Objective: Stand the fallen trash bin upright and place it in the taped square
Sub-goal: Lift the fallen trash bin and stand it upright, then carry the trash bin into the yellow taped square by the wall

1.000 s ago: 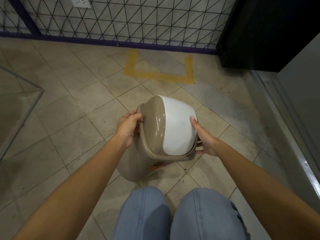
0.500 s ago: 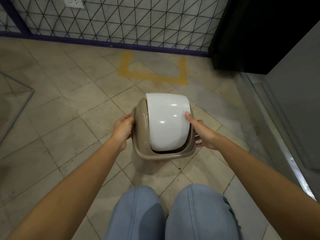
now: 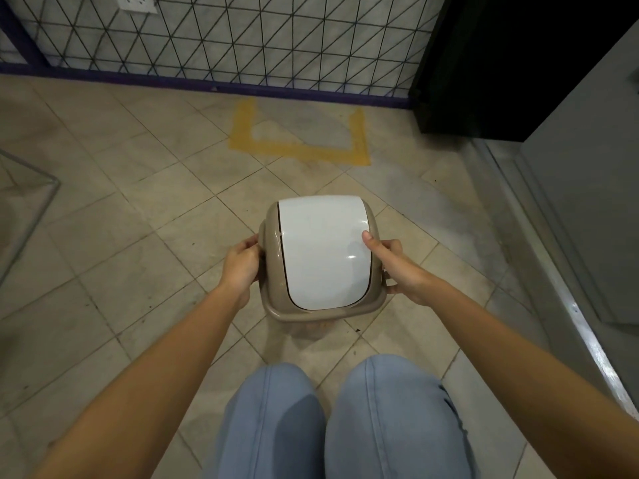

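Note:
A small beige trash bin (image 3: 276, 309) with a white swing lid (image 3: 323, 250) stands upright on the tiled floor, seen from above, just in front of my knees. My left hand (image 3: 242, 266) grips the bin's left rim. My right hand (image 3: 394, 266) holds the right rim, its thumb resting on the lid. The taped square (image 3: 301, 152) is a yellow outline on the floor farther ahead, next to the mesh fence. The bin sits short of it, about one tile away. The bin's body is mostly hidden under its lid.
A wire mesh fence (image 3: 242, 46) with a purple base rail closes the far side. A black cabinet (image 3: 501, 63) stands at the far right, a grey metal wall and ledge (image 3: 567, 271) along the right. A wire frame (image 3: 31, 209) sits at the left edge.
The bin has swung from tilted on its side to upright, its lid now facing straight up. Both hands stayed on its rim and moved with it.

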`<control>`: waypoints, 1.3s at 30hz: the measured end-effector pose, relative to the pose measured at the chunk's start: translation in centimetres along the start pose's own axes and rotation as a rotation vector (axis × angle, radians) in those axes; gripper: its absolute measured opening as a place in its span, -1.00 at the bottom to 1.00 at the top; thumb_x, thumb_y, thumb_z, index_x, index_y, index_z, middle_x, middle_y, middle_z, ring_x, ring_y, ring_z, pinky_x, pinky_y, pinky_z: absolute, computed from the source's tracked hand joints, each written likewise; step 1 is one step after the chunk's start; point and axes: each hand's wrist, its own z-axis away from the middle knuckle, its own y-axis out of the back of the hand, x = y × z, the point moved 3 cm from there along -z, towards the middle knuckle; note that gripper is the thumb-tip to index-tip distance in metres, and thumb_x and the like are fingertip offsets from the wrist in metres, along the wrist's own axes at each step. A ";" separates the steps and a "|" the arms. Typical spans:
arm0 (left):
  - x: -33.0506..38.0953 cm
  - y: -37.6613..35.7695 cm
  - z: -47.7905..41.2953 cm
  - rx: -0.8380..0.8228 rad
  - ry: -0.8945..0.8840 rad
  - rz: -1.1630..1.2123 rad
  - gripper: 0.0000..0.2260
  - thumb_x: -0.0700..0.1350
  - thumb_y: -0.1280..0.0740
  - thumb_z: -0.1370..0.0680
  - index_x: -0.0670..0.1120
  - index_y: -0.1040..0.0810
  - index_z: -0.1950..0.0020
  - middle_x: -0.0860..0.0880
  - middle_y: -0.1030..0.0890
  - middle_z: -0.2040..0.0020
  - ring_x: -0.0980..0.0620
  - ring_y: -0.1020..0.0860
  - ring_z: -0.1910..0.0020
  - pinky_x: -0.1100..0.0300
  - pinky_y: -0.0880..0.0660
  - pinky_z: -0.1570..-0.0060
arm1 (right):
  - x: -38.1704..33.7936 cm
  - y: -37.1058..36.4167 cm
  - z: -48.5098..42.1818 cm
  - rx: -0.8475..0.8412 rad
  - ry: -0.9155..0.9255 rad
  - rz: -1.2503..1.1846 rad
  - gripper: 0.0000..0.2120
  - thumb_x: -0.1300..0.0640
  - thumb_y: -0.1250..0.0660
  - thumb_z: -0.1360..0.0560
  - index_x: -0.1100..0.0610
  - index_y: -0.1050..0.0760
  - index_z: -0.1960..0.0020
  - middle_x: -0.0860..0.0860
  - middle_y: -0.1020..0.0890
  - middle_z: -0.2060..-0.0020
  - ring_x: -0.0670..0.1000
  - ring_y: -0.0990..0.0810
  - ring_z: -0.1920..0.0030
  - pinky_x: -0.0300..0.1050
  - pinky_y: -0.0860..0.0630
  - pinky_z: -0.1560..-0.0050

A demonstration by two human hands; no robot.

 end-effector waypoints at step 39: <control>-2.1 1.6 4.6 -0.273 -0.479 -0.449 0.02 0.14 -0.58 -0.12 0.03 -0.16 -0.48 0.19 -0.40 -0.30 0.30 -0.39 -0.26 0.35 -0.41 -0.18 | 1.6 -2.1 1.2 0.186 0.476 0.324 0.30 0.04 -0.69 0.01 -0.01 0.01 -0.52 0.02 -0.30 -0.40 0.03 -0.27 -0.42 0.08 -0.32 -0.40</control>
